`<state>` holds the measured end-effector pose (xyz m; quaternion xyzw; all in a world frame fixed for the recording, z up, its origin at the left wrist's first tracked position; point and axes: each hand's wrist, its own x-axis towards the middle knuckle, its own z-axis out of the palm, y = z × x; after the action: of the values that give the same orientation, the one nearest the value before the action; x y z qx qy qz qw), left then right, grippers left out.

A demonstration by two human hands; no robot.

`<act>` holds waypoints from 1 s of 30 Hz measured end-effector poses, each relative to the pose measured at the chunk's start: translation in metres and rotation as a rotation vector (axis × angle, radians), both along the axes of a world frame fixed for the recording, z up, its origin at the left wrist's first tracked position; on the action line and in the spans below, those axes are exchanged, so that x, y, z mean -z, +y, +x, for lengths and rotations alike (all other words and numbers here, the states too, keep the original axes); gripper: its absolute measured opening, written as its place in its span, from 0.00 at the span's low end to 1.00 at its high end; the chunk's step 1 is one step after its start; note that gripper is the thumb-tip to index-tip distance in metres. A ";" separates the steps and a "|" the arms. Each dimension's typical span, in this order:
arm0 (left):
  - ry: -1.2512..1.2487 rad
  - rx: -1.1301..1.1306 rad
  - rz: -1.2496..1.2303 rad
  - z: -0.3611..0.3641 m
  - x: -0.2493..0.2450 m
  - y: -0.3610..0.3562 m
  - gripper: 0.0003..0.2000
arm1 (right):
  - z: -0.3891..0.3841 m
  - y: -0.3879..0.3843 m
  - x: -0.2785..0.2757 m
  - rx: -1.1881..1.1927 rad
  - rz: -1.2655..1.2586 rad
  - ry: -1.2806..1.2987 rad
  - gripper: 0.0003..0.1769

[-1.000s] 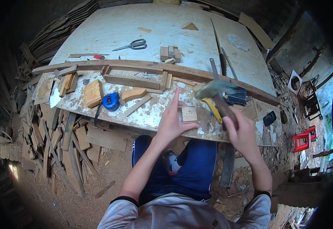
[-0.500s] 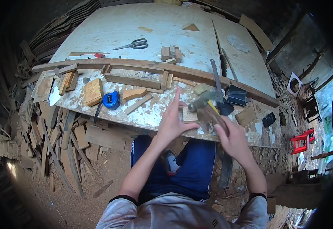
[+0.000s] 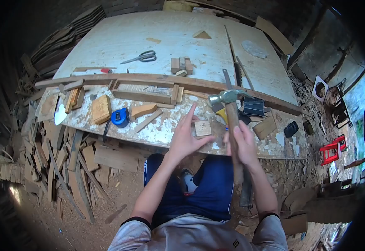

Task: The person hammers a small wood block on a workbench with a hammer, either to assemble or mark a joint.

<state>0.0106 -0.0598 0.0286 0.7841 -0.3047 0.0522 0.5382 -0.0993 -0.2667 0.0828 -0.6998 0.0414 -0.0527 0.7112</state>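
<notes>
My right hand is closed around the wooden handle of a claw hammer. The hammer is held up over the front of the bench, its metal head at the top. On the bench, a small square wooden block lies in the crook of my left hand. That hand is open: the index finger points away from me and the thumb stretches along the block's near side. Behind the hammer, a yellow and black object is partly hidden.
On the worktable lie a blue tape measure, a thick wood block and a curved wood piece. A wooden tray rests against the long rail. Farther back are scissors. Scrap wood is heaped at left.
The hammer, blurred just right of the block before, is now raised and more upright, with its head farther from me. My left hand stays around the block, fingers still spread.
</notes>
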 end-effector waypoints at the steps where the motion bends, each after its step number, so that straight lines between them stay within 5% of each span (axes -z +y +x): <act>1: -0.042 -0.019 -0.003 0.001 0.002 -0.001 0.58 | 0.008 0.002 0.011 -0.018 0.022 -0.046 0.19; 4: -0.138 -0.069 -0.035 0.006 0.005 -0.004 0.41 | 0.018 0.008 0.035 -0.074 0.179 -0.069 0.21; 8: -0.095 -0.068 0.015 0.009 0.005 -0.007 0.34 | 0.020 0.012 0.054 -0.067 0.233 -0.087 0.22; 23: 0.073 -0.089 0.039 0.027 0.008 -0.028 0.20 | 0.008 0.015 0.045 -0.078 0.189 -0.090 0.22; 30: -0.038 -0.147 0.053 0.024 0.002 -0.033 0.14 | 0.010 0.017 0.047 -0.029 0.139 -0.087 0.18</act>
<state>0.0342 -0.0927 0.0267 0.8173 -0.2577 0.0985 0.5059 -0.0891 -0.2494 0.0354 -0.6463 0.0038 -0.0700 0.7598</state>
